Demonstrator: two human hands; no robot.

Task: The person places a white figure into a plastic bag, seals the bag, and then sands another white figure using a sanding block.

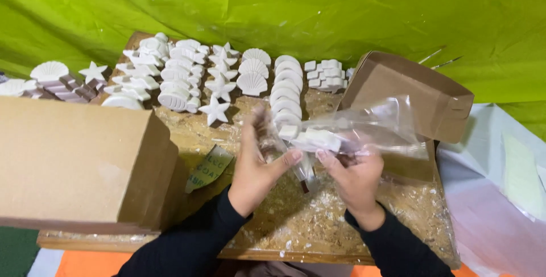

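Observation:
My left hand (pixel 259 160) and my right hand (pixel 354 176) both grip a clear plastic bag (pixel 364 123) above a wooden board (pixel 296 214). Inside the bag lie several small white plaster pieces (pixel 315 137). The bag's open end stretches to the right, toward a brown cardboard box. Both arms wear dark sleeves. Rows of white plaster casts (pixel 187 75) shaped like shells, stars and ovals lie on the board just beyond my hands.
A large closed cardboard box (pixel 79 163) fills the left side. An open brown cardboard box (pixel 409 92) stands at the right. A green tag (pixel 209 168) lies on the board. Green cloth (pixel 284 4) hangs behind. White sheets (pixel 500 186) lie at the far right.

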